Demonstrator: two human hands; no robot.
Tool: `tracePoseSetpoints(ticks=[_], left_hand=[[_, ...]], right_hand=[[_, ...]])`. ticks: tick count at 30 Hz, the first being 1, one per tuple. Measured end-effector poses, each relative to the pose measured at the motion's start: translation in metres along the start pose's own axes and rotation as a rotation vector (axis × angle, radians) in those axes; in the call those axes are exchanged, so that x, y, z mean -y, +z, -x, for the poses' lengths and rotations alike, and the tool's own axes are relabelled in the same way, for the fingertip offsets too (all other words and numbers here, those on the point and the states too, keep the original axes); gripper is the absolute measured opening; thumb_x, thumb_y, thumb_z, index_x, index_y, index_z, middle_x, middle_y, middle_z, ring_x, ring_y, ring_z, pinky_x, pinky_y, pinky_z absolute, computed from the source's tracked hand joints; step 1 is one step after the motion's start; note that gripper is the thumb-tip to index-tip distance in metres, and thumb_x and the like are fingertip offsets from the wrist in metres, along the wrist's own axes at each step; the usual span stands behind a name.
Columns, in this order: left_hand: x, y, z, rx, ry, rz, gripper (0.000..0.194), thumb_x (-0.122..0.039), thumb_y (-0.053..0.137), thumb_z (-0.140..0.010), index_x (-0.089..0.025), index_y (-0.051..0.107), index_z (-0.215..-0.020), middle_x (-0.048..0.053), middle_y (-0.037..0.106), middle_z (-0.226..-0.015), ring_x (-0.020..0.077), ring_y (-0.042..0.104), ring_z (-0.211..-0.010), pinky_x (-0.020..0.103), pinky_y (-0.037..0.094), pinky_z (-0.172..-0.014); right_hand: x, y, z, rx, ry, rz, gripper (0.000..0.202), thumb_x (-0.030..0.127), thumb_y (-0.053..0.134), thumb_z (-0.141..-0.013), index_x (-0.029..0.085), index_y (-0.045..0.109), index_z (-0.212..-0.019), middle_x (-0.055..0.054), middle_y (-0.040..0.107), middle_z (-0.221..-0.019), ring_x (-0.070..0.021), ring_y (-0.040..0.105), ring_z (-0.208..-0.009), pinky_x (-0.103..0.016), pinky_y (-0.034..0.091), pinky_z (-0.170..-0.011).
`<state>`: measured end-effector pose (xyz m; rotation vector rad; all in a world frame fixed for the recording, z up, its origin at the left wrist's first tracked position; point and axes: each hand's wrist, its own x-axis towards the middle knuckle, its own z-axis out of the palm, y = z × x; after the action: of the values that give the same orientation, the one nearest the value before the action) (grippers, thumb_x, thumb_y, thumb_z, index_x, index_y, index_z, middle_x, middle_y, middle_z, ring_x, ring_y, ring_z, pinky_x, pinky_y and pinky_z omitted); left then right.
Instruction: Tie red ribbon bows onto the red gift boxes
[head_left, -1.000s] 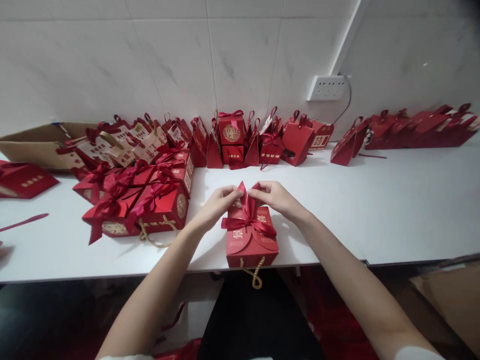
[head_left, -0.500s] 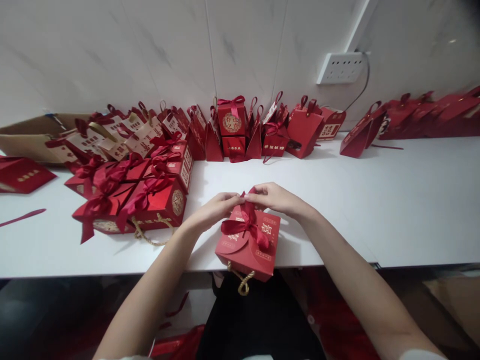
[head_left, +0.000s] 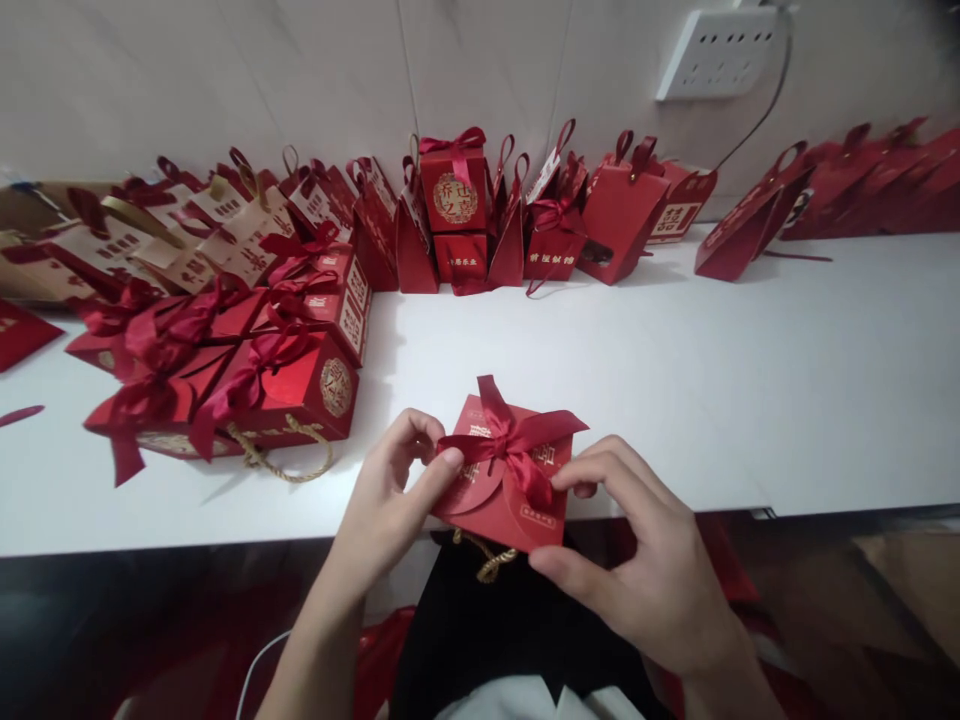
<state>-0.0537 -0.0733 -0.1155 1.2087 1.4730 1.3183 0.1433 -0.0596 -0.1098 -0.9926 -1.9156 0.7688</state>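
A red gift box (head_left: 480,505) with gold lettering and a gold rope handle (head_left: 487,562) sits at the table's front edge, its top facing me. A dark red ribbon bow (head_left: 502,445) is tied across its top, one end pointing up. My left hand (head_left: 411,490) pinches the bow's left loop between thumb and index finger. On the right side of the box, my right hand (head_left: 637,540) has its thumb by the near corner and its bent fingers touching the ribbon's lower right part; thumb and fingers are apart.
Several red boxes with bows (head_left: 247,380) are grouped on the left of the white table (head_left: 645,370). More red and white gift boxes (head_left: 457,200) line the wall. A white power socket (head_left: 716,55) is on the wall at the upper right.
Both hands have left the ribbon at the box's far side and come nearer, left to the bow's loop, right to the box's right side. The view has tilted down slightly.
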Motion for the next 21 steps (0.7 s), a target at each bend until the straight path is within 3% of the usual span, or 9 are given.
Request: tracePoseSetpoints(ticks=[6,13,21], left_hand=[[0.000,0.005,0.000,-0.011,-0.013,0.072,0.024,-0.038,0.059,-0.079,-0.020,0.050,-0.067,-0.001,0.042,-0.065,0.0108,0.036,-0.057,0.021,0.029,-0.050],[0.011,0.010,0.003,-0.048,-0.075,0.248,0.024,-0.035,0.057,-0.082,-0.019,0.048,-0.067,-0.002,0.042,-0.067,0.0099,0.034,-0.058,0.019,0.029,-0.052],[0.014,0.013,0.002,-0.021,-0.074,0.365,0.021,-0.031,0.057,-0.082,-0.017,0.052,-0.068,0.000,0.050,-0.091,0.0105,0.044,-0.076,0.018,0.034,-0.062]], right_hand=[[0.001,0.006,-0.011,-0.021,0.093,0.049,0.011,0.027,0.059,-0.081,0.024,0.053,-0.072,0.000,0.048,-0.067,-0.0151,0.047,-0.061,-0.028,0.040,-0.056],[-0.004,0.004,-0.011,-0.042,0.282,-0.196,0.025,0.031,0.058,-0.083,0.020,0.050,-0.062,0.003,0.038,-0.061,-0.0114,0.038,-0.057,-0.025,0.033,-0.052],[-0.019,0.000,-0.008,0.044,0.505,-0.625,0.031,0.039,0.069,-0.074,0.018,0.052,-0.060,0.005,0.035,-0.059,-0.0077,0.033,-0.054,-0.021,0.030,-0.050]])
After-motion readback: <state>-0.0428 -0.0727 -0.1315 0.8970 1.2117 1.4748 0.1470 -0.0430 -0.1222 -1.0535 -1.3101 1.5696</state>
